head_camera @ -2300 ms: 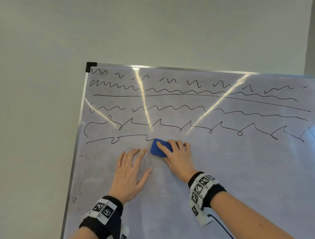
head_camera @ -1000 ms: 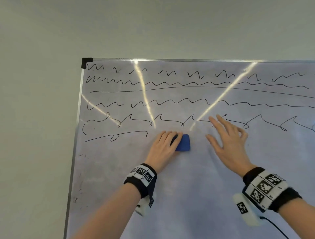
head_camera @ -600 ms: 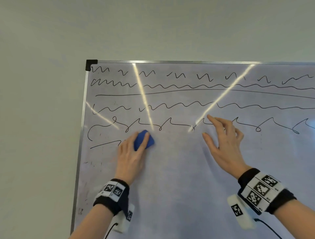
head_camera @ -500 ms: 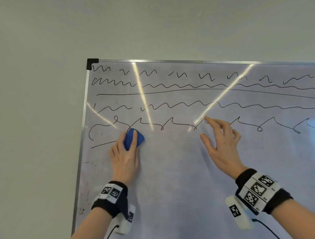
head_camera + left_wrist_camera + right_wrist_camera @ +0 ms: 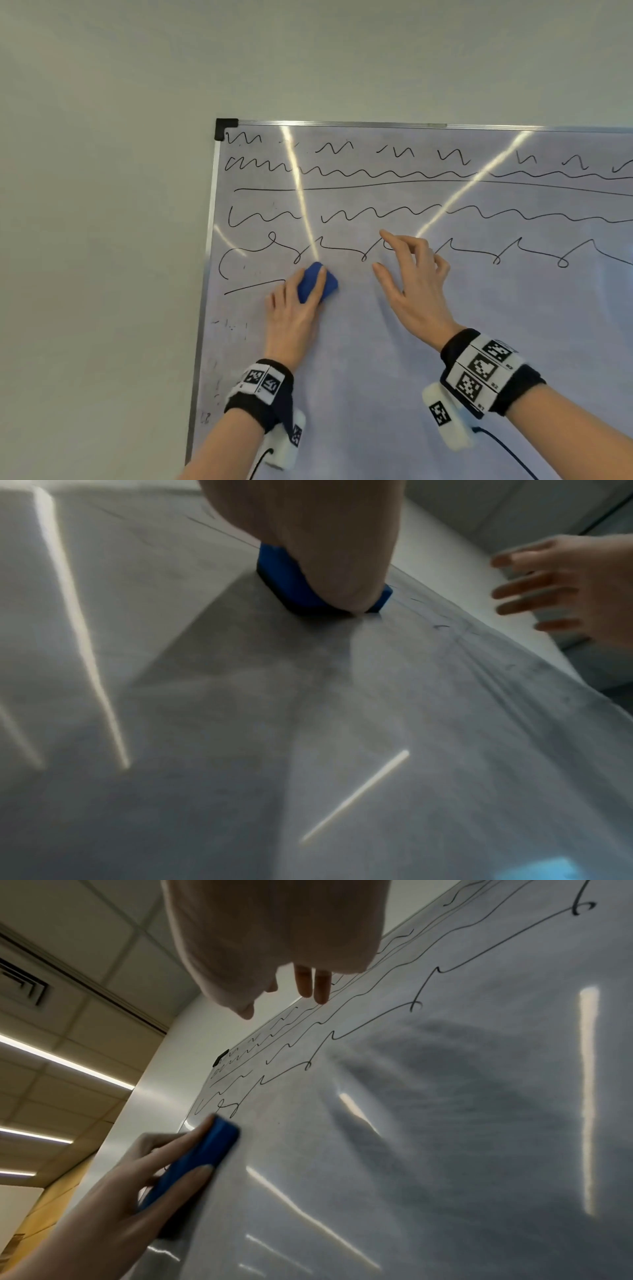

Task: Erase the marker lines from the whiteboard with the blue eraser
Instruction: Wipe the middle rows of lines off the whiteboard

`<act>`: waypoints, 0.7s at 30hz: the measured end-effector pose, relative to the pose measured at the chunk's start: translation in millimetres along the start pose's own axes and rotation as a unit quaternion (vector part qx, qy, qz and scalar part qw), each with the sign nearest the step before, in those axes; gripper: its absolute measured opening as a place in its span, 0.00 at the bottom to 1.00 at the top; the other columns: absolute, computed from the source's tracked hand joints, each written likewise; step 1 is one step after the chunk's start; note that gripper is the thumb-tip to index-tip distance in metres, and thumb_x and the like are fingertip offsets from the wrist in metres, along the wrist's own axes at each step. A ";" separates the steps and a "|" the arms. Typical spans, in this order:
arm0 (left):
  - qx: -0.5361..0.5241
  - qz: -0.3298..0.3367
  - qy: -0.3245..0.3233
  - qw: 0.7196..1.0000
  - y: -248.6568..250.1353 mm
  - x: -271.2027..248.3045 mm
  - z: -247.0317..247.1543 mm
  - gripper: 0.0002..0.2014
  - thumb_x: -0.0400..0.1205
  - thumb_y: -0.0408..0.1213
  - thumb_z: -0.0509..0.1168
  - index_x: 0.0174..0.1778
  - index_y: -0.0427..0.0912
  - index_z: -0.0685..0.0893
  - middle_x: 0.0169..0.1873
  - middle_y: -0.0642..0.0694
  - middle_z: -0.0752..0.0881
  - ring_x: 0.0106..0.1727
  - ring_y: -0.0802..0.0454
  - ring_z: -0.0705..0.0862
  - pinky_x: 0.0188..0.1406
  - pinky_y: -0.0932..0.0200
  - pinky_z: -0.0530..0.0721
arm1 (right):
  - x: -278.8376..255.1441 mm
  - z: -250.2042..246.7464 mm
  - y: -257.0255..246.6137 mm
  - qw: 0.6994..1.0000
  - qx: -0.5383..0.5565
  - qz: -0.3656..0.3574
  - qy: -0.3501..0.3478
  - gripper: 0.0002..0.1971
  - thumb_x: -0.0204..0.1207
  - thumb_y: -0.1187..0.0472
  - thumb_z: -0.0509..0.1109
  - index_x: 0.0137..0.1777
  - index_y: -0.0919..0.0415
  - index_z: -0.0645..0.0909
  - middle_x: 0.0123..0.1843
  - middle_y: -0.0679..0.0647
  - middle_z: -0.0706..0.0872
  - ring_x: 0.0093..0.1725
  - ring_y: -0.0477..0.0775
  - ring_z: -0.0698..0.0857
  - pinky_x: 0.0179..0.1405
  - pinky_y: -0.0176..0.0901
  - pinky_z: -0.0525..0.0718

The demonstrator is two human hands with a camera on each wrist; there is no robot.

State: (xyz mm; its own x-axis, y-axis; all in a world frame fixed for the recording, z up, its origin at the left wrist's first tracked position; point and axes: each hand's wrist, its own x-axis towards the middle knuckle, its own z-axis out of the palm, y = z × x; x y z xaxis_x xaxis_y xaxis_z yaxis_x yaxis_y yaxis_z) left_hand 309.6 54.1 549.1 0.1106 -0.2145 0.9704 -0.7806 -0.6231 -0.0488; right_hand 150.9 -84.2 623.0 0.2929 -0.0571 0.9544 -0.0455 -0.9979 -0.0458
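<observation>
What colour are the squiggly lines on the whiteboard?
The squiggly lines are black; the head view shows them best.

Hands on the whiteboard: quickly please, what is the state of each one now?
Left hand: grips the blue eraser, pressing it on the whiteboard.
Right hand: open, holds nothing.

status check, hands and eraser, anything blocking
Left hand presses blue eraser flat on whiteboard. Right hand open, empty, by the looped line. Short stroke left of eraser unerased. Nothing blocking.
</observation>
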 end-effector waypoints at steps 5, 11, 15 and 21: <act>-0.002 -0.136 0.021 0.991 -59.0 -36.0 -13.9 0.32 0.78 0.37 0.69 0.79 0.44 0.69 0.65 0.30 0.75 0.55 0.35 0.74 0.52 0.40 0.73 | -6.0 8.5 -7.0 1.000 0.004 0.002 0.000 0.25 0.79 0.43 0.53 0.77 0.44 0.65 0.61 0.41 0.66 0.65 0.43 0.68 0.69 0.34 0.45; -0.038 -0.163 0.005 0.986 -3.7 -16.7 -7.3 0.36 0.74 0.36 0.73 0.79 0.40 0.69 0.61 0.28 0.76 0.53 0.34 0.74 0.49 0.38 0.76 | -11.8 8.5 -18.6 1.000 0.022 0.017 0.004 0.25 0.79 0.44 0.54 0.76 0.45 0.67 0.59 0.41 0.66 0.63 0.40 0.65 0.67 0.38 0.48; -0.032 -0.028 -0.015 0.999 7.1 -12.4 -5.3 0.43 0.69 0.36 0.78 0.78 0.42 0.65 0.63 0.32 0.75 0.49 0.38 0.77 0.47 0.45 0.81 | -4.4 16.5 -38.7 1.000 0.024 0.006 -0.003 0.24 0.80 0.46 0.56 0.76 0.45 0.66 0.59 0.42 0.66 0.63 0.45 0.69 0.66 0.40 0.51; -0.027 -0.122 -0.001 0.992 -70.4 -38.5 -26.1 0.35 0.76 0.36 0.71 0.79 0.41 0.64 0.56 0.33 0.78 0.42 0.37 0.76 0.39 0.47 0.75 | -1.3 29.6 -57.5 0.999 0.039 0.005 -0.017 0.24 0.80 0.45 0.56 0.76 0.43 0.64 0.59 0.42 0.67 0.62 0.43 0.67 0.67 0.32 0.45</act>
State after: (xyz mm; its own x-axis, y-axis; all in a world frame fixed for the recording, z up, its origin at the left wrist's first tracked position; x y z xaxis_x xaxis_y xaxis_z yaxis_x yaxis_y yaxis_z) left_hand 344.2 125.8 521.3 0.3019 -0.0629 0.9512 -0.7622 -0.6152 0.2013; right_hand 181.4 -27.6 615.6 0.3255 -0.0676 0.9431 0.0256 -0.9964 -0.0803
